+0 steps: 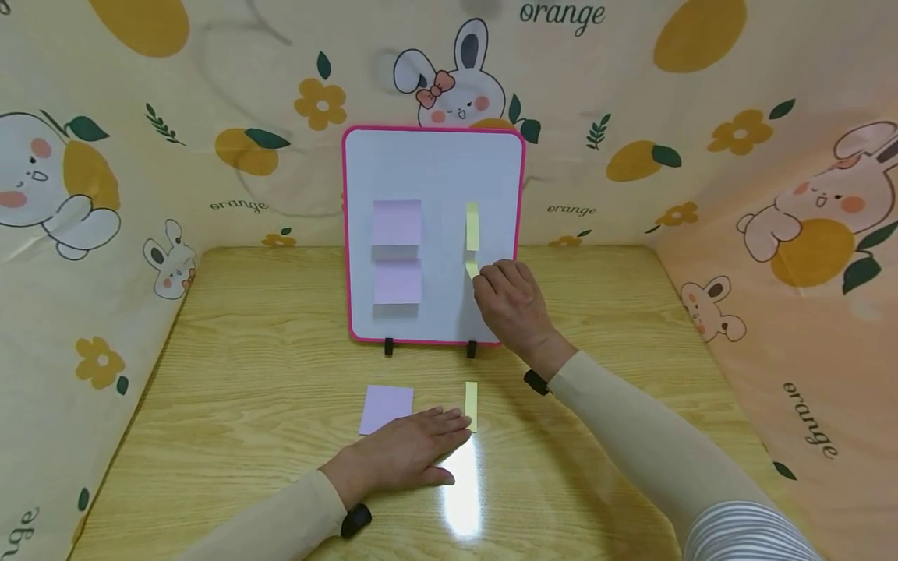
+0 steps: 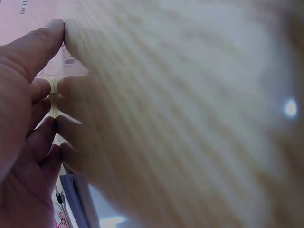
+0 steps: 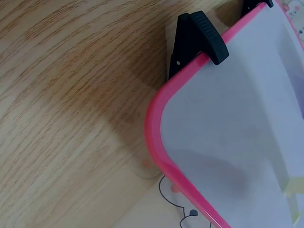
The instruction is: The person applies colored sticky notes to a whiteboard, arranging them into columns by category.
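Observation:
A small whiteboard (image 1: 435, 167) with a pink frame stands upright on the table. Two purple sticky notes (image 1: 397, 224) are stuck on its left half, one above the other. On its right half hangs a narrow yellow sticky strip (image 1: 473, 227). Just below it, my right hand (image 1: 514, 304) pinches a second yellow strip (image 1: 471, 269) against the board, and the curled fingers hide its lower end. My left hand (image 1: 407, 452) lies with fingers extended over the table, its fingertips at the bottom of another yellow strip (image 1: 471, 399). Beside it lies a purple sticky note (image 1: 386, 405), partly covered by the hand.
Black clip feet (image 3: 197, 42) hold the whiteboard's lower edge on the wood-grain table (image 1: 266, 374). Cloth with rabbits and oranges (image 1: 744, 187) walls the table at the back and both sides. Light glares off the tabletop before the left hand.

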`<act>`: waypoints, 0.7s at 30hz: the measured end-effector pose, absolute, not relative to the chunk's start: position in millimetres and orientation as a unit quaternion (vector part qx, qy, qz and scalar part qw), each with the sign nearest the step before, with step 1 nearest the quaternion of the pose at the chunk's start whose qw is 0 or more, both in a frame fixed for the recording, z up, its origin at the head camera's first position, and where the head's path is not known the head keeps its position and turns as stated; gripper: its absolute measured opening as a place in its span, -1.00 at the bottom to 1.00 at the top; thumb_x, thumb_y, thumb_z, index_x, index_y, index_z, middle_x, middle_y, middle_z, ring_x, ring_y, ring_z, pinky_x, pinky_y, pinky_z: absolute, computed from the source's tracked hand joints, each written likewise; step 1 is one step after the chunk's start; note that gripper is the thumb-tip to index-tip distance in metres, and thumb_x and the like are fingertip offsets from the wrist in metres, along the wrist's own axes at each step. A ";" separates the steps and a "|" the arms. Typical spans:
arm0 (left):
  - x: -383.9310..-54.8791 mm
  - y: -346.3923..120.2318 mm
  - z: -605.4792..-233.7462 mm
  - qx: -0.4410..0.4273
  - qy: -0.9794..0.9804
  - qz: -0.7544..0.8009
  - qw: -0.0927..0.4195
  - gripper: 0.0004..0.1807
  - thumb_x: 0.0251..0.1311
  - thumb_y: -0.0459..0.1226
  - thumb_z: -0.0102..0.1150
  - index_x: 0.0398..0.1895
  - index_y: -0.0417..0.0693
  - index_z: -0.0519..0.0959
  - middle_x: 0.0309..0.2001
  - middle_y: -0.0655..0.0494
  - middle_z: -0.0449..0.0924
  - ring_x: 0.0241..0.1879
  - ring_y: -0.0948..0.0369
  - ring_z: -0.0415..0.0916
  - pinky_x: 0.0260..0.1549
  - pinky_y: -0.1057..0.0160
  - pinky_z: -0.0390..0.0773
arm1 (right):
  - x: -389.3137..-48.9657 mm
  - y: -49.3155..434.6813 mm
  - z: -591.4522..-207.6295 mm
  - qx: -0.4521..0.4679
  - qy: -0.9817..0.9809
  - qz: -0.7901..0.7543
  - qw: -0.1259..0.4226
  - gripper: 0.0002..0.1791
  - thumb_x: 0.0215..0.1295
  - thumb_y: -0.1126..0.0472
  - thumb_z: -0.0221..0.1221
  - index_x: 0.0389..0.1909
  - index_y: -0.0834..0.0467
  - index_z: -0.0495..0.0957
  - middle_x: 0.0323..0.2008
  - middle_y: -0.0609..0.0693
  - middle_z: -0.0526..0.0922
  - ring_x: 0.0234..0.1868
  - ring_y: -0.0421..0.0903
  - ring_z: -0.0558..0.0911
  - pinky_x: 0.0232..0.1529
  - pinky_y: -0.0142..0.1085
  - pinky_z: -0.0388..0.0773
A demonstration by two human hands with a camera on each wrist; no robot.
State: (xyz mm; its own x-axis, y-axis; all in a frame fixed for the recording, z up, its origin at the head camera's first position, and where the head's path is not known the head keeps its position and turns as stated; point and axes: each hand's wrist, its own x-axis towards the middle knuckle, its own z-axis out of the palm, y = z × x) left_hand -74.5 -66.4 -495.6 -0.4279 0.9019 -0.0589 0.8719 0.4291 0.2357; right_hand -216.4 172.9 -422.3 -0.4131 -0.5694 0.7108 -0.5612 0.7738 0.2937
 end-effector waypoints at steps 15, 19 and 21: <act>-72.9 -66.7 -499.1 0.532 0.841 0.075 0.070 -0.25 0.54 0.17 0.05 0.60 -0.05 0.34 0.60 0.05 0.30 0.61 0.15 0.21 0.64 0.20 0.16 | -219.2 172.8 -426.2 0.327 -0.859 0.000 0.393 -0.84 0.45 0.31 0.23 -0.37 0.27 0.55 -0.26 0.12 0.71 -0.11 0.11 0.69 -0.09 -0.08 0.66; -72.8 -67.0 -498.6 0.531 0.841 0.076 0.071 -0.25 0.54 0.17 0.05 0.60 -0.05 0.34 0.60 0.06 0.31 0.61 0.15 0.21 0.63 0.21 0.17 | -219.4 173.8 -429.0 0.330 -0.867 -0.002 0.374 -0.83 0.40 0.21 0.33 -0.22 0.27 0.64 -0.17 0.12 0.75 -0.05 0.11 0.69 0.00 -0.06 0.68; -73.2 -67.3 -498.7 0.530 0.841 0.075 0.073 -0.25 0.54 0.17 0.04 0.60 -0.04 0.34 0.60 0.07 0.30 0.61 0.15 0.20 0.63 0.21 0.17 | -219.5 174.5 -431.2 0.329 -0.873 -0.014 0.360 -0.74 0.42 0.11 0.34 -0.13 0.26 0.66 -0.10 0.12 0.76 -0.01 0.11 0.69 0.07 -0.05 0.67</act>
